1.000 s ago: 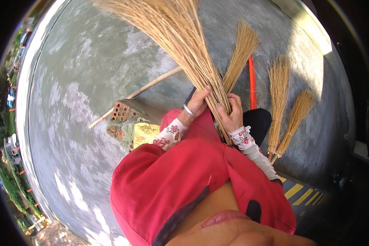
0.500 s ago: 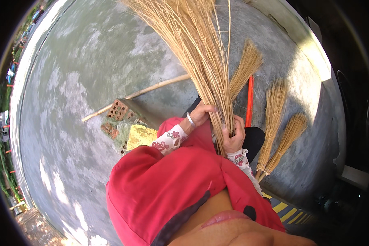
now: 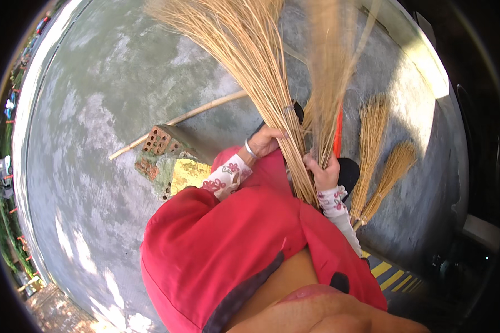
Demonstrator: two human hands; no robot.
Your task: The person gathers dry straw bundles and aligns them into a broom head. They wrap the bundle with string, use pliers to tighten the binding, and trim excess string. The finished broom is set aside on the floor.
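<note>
A big fan of straw-coloured broom bristles (image 3: 244,61) rises from my lap toward the top of the picture. My left hand (image 3: 265,140), with a silver bangle on the wrist, grips this bundle from the left side. My right hand (image 3: 321,173) is closed around a second, thinner bunch of bristles (image 3: 330,72) that stands blurred just right of the big bundle. Both sleeves are white with red flowers. A red cloth (image 3: 222,244) covers my lap and hides the lower ends of the bristles.
Two small bristle bunches (image 3: 372,150) lie on the grey concrete floor (image 3: 94,139) at the right. A red-orange stick (image 3: 336,136) shows behind the bundles. A long pale pole (image 3: 178,119) and a perforated brick on a mossy block (image 3: 160,145) lie to the left. Yellow-black striping (image 3: 391,275) lies lower right.
The thin bunch in my right hand has swung up from beside the big bundle to stand upright and blurred. The view has shifted slightly; my left hand keeps its grip.
</note>
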